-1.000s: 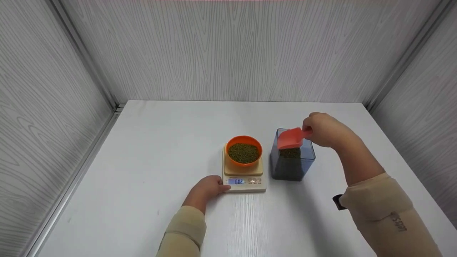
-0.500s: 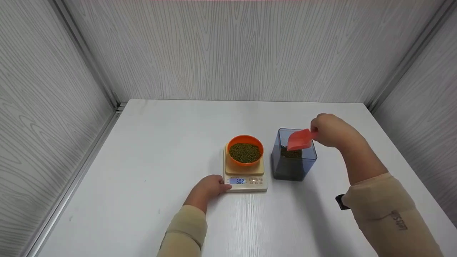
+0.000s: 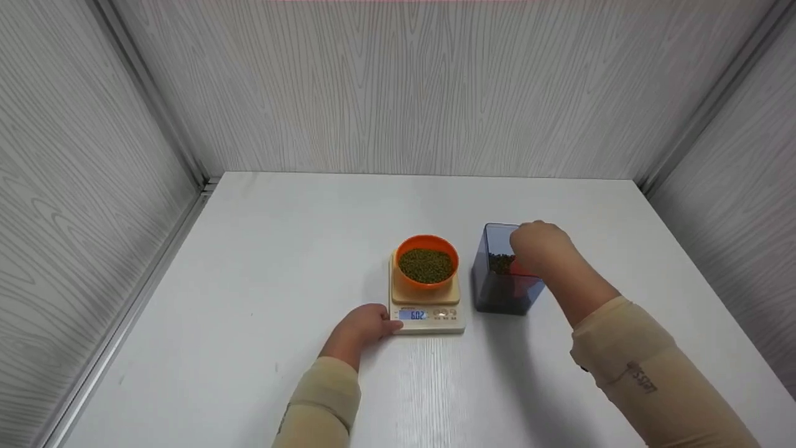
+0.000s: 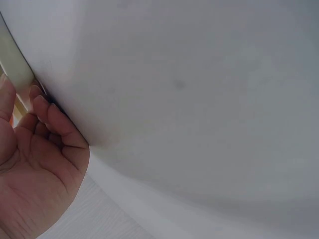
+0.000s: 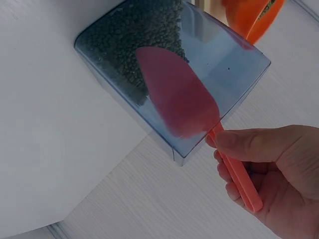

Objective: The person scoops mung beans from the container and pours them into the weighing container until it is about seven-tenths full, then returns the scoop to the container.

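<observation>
My right hand [image 3: 542, 247] grips the handle of a red scoop [image 5: 177, 94]. The scoop's blade is down inside a clear bluish container [image 3: 497, 298], against small green beans [image 5: 124, 55] in it. In the head view the hand covers part of the container and most of the scoop. My left hand [image 3: 364, 325] holds the front left corner of a cream kitchen scale [image 3: 449, 325], thumb on top and fingers at its side. On the scale's platform sits an orange bowl [image 3: 429, 287] of green beans [image 3: 425, 266]. The lit display [image 3: 413, 315] appears to read 602.
The scale and the container stand close side by side on a white table [image 3: 280, 249]. Grey wood-grain panels [image 3: 398, 87] rise at the back and on both sides.
My right hand has moved left and down, lowering the scoop from above the container into it. The left hand, the scale and the bowl have stayed in place.
</observation>
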A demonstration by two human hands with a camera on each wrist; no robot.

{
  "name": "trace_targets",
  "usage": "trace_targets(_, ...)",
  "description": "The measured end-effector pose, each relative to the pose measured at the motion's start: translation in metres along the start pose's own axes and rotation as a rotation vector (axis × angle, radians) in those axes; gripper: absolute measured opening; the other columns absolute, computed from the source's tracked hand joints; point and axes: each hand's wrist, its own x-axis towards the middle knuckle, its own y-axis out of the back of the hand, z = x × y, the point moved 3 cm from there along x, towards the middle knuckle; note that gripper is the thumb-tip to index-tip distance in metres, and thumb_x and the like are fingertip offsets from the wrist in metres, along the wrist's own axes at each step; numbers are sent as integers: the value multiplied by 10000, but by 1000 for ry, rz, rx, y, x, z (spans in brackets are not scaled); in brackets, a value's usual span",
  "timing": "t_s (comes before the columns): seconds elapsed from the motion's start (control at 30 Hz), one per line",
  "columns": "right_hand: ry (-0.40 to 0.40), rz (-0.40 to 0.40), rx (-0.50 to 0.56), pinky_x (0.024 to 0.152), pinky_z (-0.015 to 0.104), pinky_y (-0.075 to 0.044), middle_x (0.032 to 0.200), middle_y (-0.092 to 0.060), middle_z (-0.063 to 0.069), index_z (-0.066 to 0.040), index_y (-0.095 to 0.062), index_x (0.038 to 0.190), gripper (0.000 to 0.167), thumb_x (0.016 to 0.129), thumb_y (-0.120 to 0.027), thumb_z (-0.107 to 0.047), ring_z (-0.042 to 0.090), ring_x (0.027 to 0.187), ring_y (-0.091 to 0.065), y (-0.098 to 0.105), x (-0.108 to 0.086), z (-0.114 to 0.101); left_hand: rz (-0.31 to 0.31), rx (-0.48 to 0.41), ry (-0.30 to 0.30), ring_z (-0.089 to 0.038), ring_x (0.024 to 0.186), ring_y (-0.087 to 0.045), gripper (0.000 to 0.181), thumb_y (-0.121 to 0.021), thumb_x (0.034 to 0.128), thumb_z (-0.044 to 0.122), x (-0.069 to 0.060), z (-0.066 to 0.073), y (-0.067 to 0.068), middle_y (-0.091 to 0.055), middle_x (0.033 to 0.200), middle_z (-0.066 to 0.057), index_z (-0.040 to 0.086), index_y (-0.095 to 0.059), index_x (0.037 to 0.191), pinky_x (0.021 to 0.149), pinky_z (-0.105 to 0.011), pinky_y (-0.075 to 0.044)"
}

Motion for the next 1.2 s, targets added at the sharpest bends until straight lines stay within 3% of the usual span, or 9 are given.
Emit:
trace_targets(0.17, -39, -53, -83, 751, 421, -466, 844, -606, 139, 7, -668, 880, 262, 715, -750, -179, 271, 757, -514, -1, 4, -9, 0, -3, 1, -179, 707, -473, 286, -633, 838, 371, 2, -1, 0, -488, 713, -28, 112, -542, 757, 660, -321, -369)
trace_targets(0.23, -57, -56, -111, 769, 414, -458, 843, -607, 135, 8, -670, 890, 212, 733, -726, -123, 268, 764, -517, -1, 6, -14, -1, -6, 7, -181, 708, -476, 288, -632, 838, 376, 2, -1, 0, -491, 713, -28, 114, -544, 755, 663, -322, -371)
trace_targets(0.47, -90, -34, -212, 795, 396, -463, 843, -634, 121, 6, -677, 904, 242, 722, -733, -142, 266, 777, -556, -10, 15, -30, 2, 0, -3, -178, 700, -467, 292, -635, 836, 373, 2, -2, 0, -485, 704, -28, 109, -545, 751, 652, -315, -366)
trace_targets(0.6, -110, -31, -167, 833, 389, -454, 827, -641, 122, 5, -684, 893, 183, 763, -673, -123, 255, 749, -551, -16, 22, -32, 6, 24, -24, -170, 679, -450, 304, -636, 834, 372, 4, -2, -1, -462, 680, -22, 104, -531, 737, 631, -297, -353)
trace_targets(0.73, -113, -88, -146, 810, 390, -475, 822, -615, 125, 22, -646, 917, 397, 610, -809, -170, 237, 736, -543, -20, 25, -25, 2, 35, -24, -172, 690, -459, 302, -630, 837, 378, 6, -3, -2, -471, 695, -24, 108, -531, 750, 642, -305, -360)
trace_targets(0.83, -109, -143, -61, 759, 405, -493, 841, -594, 131, 24, -620, 926, 452, 584, -836, -178, 218, 735, -518, -24, 25, -15, 0, 29, -17, -178, 708, -470, 292, -629, 838, 379, 4, -2, -2, -492, 718, -31, 107, -546, 770, 663, -319, -373)
trace_targets(0.93, -86, -169, 14, 748, 416, -489, 852, -581, 140, 21, -616, 921, 404, 620, -818, -156, 219, 743, -497, -28, 25, -7, 0, 22, -9, -184, 724, -477, 284, -629, 838, 378, 3, -1, -2, -505, 735, -34, 109, -558, 786, 686, -331, -383)
trace_targets(1.1, -18, -195, -6, 794, 419, -462, 840, -544, 127, 22, -583, 965, 666, 502, -882, -352, 231, 764, -465, -29, 23, -1, 1, 15, -2, -189, 732, -482, 281, -636, 834, 375, 4, -2, -1, -515, 743, -36, 107, -567, 789, 711, -344, -395)
trace_targets(1.2, -32, -212, 43, 797, 427, -461, 841, -546, 118, 20, -588, 970, 615, 567, -858, -359, 235, 765, -466, -32, 24, 3, 0, 15, -9, -186, 724, -478, 283, -637, 834, 370, 4, -2, -1, -509, 735, -35, 104, -562, 773, 702, -341, -392)
